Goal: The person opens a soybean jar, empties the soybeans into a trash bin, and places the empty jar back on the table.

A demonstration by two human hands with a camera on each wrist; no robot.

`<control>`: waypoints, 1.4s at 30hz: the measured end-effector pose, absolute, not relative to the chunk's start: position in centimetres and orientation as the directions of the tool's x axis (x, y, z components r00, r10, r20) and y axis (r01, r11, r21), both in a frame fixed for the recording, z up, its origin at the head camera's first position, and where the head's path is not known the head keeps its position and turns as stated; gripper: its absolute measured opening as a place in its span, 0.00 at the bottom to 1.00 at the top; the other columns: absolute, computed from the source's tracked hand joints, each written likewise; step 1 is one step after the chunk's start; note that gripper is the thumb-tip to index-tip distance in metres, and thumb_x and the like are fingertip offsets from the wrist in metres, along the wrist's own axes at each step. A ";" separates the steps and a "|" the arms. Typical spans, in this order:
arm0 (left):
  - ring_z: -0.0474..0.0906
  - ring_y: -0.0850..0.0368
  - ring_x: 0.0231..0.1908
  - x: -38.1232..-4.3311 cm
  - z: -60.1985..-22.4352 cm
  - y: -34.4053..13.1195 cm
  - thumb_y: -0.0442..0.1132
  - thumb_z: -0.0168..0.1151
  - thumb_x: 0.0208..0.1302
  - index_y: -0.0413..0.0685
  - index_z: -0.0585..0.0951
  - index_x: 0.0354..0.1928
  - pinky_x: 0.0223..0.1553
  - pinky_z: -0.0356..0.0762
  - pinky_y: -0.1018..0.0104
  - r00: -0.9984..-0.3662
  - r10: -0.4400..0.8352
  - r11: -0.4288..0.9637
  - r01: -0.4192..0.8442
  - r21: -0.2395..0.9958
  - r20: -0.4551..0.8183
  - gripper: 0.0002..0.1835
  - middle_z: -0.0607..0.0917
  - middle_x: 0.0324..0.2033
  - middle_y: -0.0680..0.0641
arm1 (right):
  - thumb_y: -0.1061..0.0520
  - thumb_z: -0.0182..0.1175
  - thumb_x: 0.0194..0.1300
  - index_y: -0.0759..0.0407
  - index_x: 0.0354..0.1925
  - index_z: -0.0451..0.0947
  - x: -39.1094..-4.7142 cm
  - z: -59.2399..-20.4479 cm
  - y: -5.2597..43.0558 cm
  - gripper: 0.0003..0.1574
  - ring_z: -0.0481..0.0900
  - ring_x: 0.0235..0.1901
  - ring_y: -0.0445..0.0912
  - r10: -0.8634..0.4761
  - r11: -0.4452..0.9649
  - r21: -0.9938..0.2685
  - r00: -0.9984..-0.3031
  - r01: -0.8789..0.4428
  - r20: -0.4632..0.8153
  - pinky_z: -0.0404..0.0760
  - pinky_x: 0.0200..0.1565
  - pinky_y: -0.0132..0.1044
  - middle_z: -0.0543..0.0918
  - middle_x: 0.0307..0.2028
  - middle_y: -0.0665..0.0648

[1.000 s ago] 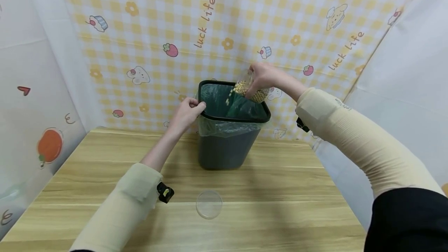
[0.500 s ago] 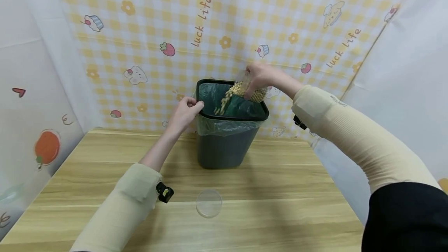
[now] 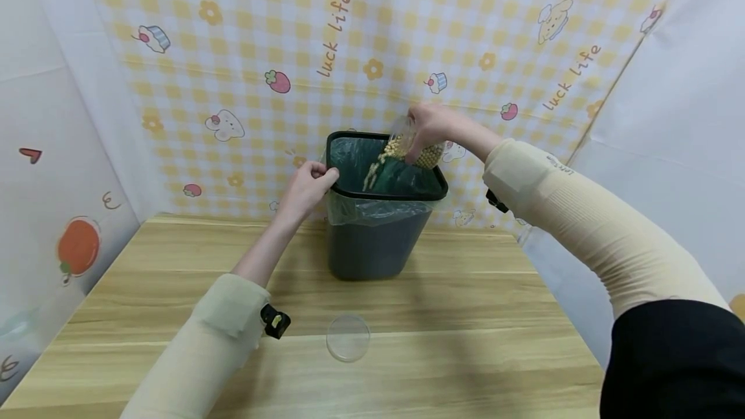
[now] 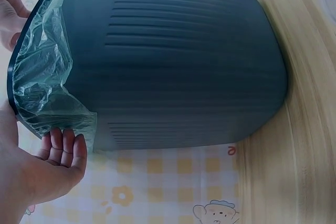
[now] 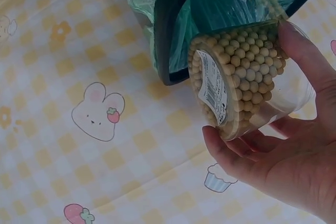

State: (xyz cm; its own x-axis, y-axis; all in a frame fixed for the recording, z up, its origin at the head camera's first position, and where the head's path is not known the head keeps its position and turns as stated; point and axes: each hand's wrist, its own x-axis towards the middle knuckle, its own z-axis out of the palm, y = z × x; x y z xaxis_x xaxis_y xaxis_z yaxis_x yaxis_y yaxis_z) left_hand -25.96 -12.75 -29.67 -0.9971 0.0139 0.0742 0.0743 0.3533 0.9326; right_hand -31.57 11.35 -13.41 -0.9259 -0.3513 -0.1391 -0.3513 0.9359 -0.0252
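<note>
My right hand (image 3: 429, 129) grips a clear plastic jar of soybeans (image 5: 247, 72), tipped on its side over the right part of the bin's mouth. Falling soybeans (image 3: 372, 173) stream from its mouth into the grey trash can (image 3: 372, 247). A white barcode label (image 5: 212, 87) covers part of the jar's base. With thumb on the black rim (image 3: 384, 196) and fingers curled beneath, my left hand (image 3: 305, 189) holds the left side of the trash can. A thin green bag (image 4: 42, 72) lines it and folds over the rim.
A round clear lid (image 3: 348, 338) lies on the wooden table (image 3: 442, 367), in front of the trash can. Behind the can hangs a yellow checked cloth (image 3: 244, 96). White sheets close off both sides.
Soybeans pour in a longer stream than the few falling one second ago. The left hand keeps its hold on the rim, and the view has shifted slightly.
</note>
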 end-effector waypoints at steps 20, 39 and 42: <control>0.73 0.46 0.50 -25.6 -29.6 -12.4 0.54 0.54 0.72 0.41 0.72 0.64 0.56 0.72 0.54 -0.997 0.003 0.333 0.069 0.940 0.072 0.29 0.75 0.53 0.41 | 0.44 0.79 0.49 0.65 0.65 0.70 -31.3 -12.9 10.7 0.52 0.73 0.52 0.56 -0.308 0.947 0.044 -0.939 -0.318 -0.150 0.79 0.56 0.50 0.76 0.57 0.64; 0.74 0.47 0.49 -25.7 -29.7 -12.7 0.54 0.54 0.72 0.41 0.72 0.64 0.54 0.72 0.56 -0.997 0.007 0.325 0.071 0.943 0.073 0.29 0.76 0.53 0.41 | 0.47 0.80 0.50 0.63 0.62 0.71 -31.0 -12.9 10.2 0.47 0.75 0.50 0.55 -0.293 0.947 0.076 -0.938 -0.311 -0.183 0.80 0.54 0.48 0.77 0.56 0.62; 0.74 0.47 0.50 -25.8 -29.7 -12.7 0.54 0.54 0.72 0.40 0.71 0.65 0.55 0.72 0.56 -0.997 0.007 0.322 0.072 0.944 0.074 0.29 0.75 0.53 0.41 | 0.47 0.79 0.50 0.63 0.62 0.71 -31.0 -12.8 10.2 0.47 0.75 0.51 0.55 -0.294 0.947 0.080 -0.938 -0.313 -0.184 0.79 0.54 0.48 0.77 0.56 0.63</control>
State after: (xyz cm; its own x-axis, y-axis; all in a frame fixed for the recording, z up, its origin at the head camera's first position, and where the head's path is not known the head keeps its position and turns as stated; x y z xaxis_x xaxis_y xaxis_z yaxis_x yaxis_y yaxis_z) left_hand -25.76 -12.68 -29.69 -0.9973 0.0069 0.0736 0.0719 0.3225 0.9438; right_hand -31.00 10.22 -12.84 -0.9378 -0.2943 -0.1842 -0.3127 0.9465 0.0797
